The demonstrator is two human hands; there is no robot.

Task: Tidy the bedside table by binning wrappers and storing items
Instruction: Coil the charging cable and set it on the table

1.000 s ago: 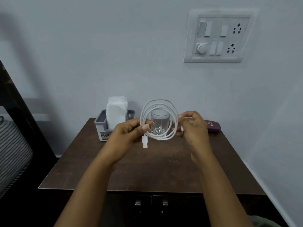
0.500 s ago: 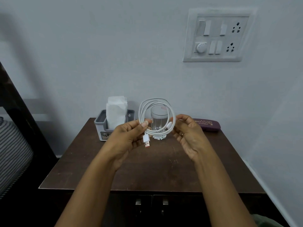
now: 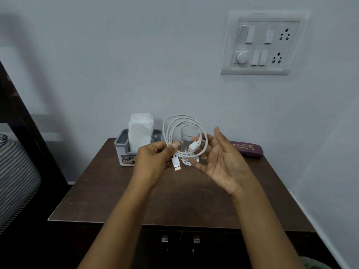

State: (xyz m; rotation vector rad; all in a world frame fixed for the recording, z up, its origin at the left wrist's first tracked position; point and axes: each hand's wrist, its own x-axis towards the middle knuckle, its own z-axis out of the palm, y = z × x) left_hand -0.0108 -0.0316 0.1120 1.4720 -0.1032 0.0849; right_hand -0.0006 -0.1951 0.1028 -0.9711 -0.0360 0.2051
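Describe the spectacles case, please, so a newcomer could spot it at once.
Start at the brown bedside table below the wall switchboard. At its back right lies the spectacles case: the only maroon thing, long, flat, gold-lettered.

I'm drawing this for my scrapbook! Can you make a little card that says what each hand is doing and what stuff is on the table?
Left hand: pinches the coiled white cable, held up above the table
Right hand: open, palm turned inward, beside the coil; touching it or not, cannot tell
On the table: clear glass, grey holder with white tissues, maroon glasses case
Table: dark brown wood
Wall: white switch panel
Cable put away: not yet
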